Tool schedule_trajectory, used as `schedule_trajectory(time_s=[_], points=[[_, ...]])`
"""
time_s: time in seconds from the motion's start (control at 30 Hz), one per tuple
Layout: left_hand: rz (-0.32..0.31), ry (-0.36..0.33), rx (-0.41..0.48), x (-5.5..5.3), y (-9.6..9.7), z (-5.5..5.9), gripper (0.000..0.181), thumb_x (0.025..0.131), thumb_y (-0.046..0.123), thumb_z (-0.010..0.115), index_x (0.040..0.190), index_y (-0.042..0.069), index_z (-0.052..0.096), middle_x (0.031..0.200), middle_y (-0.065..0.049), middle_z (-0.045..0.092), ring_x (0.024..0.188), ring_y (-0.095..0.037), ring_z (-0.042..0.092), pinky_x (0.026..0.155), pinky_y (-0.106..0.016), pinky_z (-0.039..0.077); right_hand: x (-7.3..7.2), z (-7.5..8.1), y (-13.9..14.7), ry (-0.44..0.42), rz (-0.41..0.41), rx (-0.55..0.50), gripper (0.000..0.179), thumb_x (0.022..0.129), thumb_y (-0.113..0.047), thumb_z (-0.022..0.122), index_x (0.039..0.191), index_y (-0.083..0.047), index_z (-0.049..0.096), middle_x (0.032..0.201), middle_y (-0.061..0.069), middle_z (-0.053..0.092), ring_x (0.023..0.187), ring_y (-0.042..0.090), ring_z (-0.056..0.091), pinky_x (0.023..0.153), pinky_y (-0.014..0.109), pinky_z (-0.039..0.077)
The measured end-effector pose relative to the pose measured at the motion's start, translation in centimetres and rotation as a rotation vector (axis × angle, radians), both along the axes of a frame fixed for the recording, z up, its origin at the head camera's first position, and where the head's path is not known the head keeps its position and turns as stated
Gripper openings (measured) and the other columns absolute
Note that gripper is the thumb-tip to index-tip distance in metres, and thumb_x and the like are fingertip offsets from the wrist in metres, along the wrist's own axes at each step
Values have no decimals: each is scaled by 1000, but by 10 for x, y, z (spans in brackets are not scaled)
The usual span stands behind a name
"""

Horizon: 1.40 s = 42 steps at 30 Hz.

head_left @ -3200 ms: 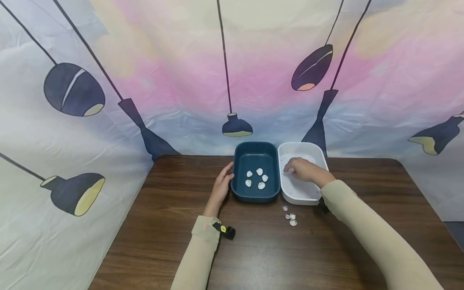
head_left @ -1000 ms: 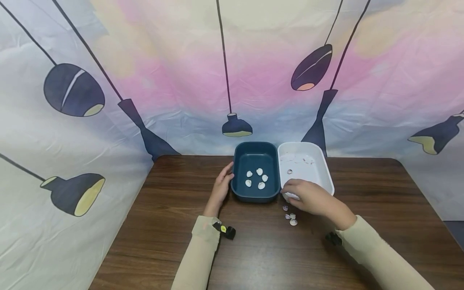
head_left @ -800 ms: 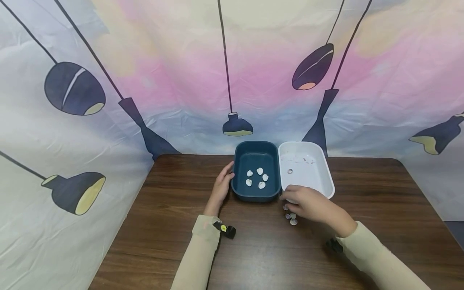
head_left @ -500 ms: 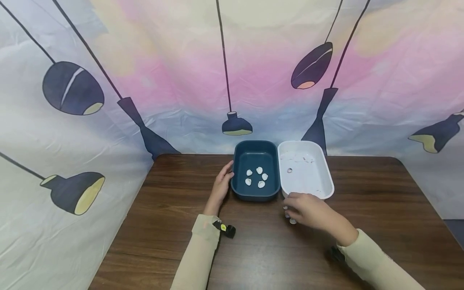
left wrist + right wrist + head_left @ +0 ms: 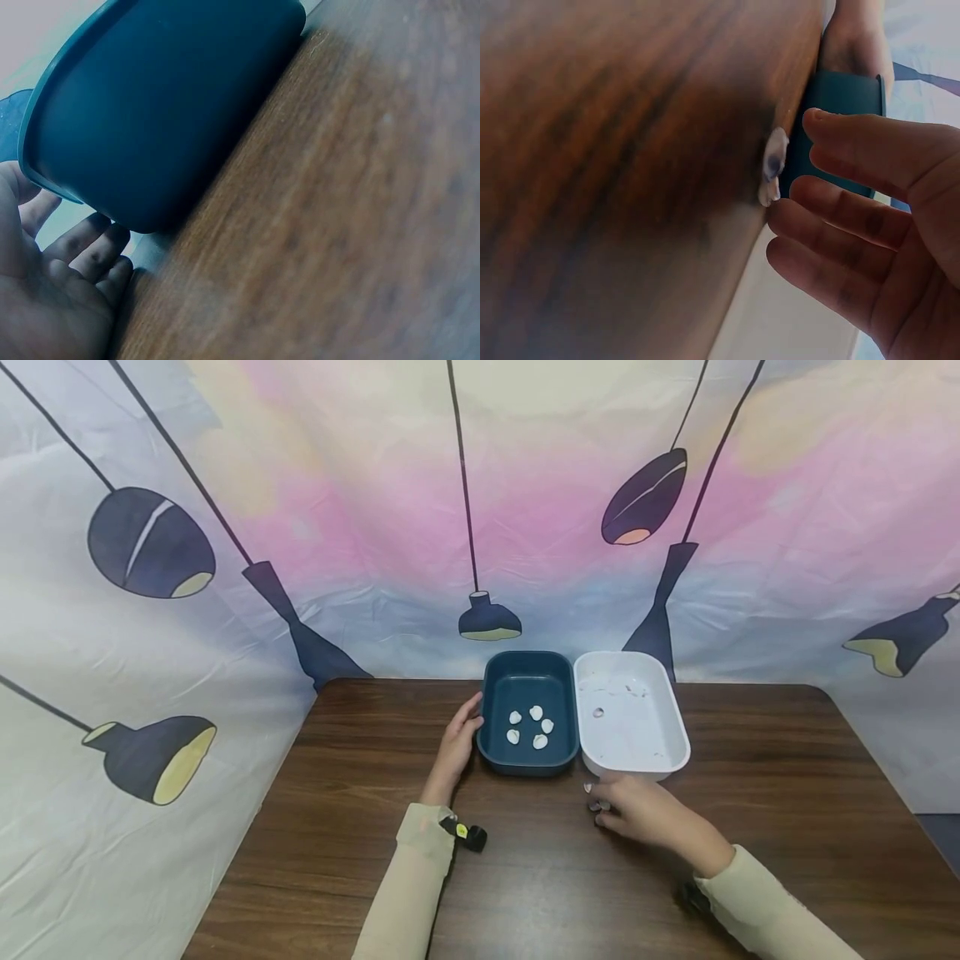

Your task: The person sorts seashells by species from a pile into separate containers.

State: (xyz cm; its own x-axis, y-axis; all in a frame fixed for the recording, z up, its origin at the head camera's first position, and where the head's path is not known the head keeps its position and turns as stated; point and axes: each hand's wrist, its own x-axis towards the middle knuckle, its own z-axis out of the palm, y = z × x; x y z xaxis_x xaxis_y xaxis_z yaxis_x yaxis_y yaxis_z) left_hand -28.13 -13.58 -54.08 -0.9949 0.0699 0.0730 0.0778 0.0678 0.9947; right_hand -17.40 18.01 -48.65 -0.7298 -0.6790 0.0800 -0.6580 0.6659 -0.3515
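My left hand point(image 5: 456, 743) rests against the left side of a dark teal tray point(image 5: 528, 687), thumb and fingers loosely extended along its wall. Several white seashells point(image 5: 540, 742) lie spread over that tray's floor. Just in front of the white tray point(image 5: 637, 727), my right hand point(image 5: 637, 810) reaches low over the table to small purple-white seashells point(image 5: 588, 787), partly covering them. In the right wrist view its fingers are spread and gently bent, with the seashells point(image 5: 775, 154) just beyond the fingertips and nothing gripped. One small seashell point(image 5: 597, 712) lies inside the white tray.
Both trays stand side by side at the back edge of the brown wooden table point(image 5: 360, 827). Small reddish bits lie on the white tray's floor. A printed cloth point(image 5: 375, 510) with lamp pictures hangs behind the table. Black wrist cameras point(image 5: 474, 838) are strapped to the arms.
My right hand has come out of the white tray, leaving a seashell visible there, and moved down toward me to the seashells on the table. My left hand has stayed at the teal tray.
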Motion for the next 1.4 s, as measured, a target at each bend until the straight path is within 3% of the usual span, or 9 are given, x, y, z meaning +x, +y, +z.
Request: schedule_trajectory(time_s=[0.27, 0.5, 0.77, 1.07, 1.4], points=[[6, 5, -6, 0, 0, 0, 51, 109, 11, 46, 159, 7, 47, 164, -17, 43, 153, -35, 36, 124, -56, 26, 2, -6, -3, -31, -17, 16, 18, 81, -2, 82, 93, -14, 77, 84, -8, 66, 76, 4, 59, 68, 28, 56], [-9, -20, -3, -1, 0, 3, 51, 109, 6, 44, 160, 1, 44, 165, -22, 39, 154, -40, 33, 125, -58, 25, 4, -9, -3, -80, -17, 7, 19, 83, 2, 80, 94, -14, 78, 89, -6, 69, 81, 5, 65, 73, 30, 59], [-7, -3, 10, 19, 4, 32, 51, 108, 5, 45, 158, -2, 44, 164, -24, 40, 152, -42, 35, 124, -58, 25, 5, -10, -2, -63, 16, -2, 18, 83, 0, 81, 91, -15, 77, 88, -8, 69, 80, 5, 65, 72, 29, 59], [-7, 7, 8, 19, 5, 31, 51, 108, 4, 44, 158, -3, 44, 164, -24, 40, 152, -42, 35, 124, -57, 26, 5, -6, -3, -56, 39, -23, 19, 84, 0, 81, 90, -17, 76, 89, -9, 69, 82, 5, 66, 74, 30, 59], [-30, -13, 14, 19, 2, 34, 51, 109, 6, 45, 159, 1, 44, 165, -22, 40, 153, -39, 34, 125, -56, 26, -1, 10, -1, -35, 98, -35, 21, 82, 2, 81, 94, -15, 76, 88, -9, 67, 81, 3, 62, 72, 27, 57]])
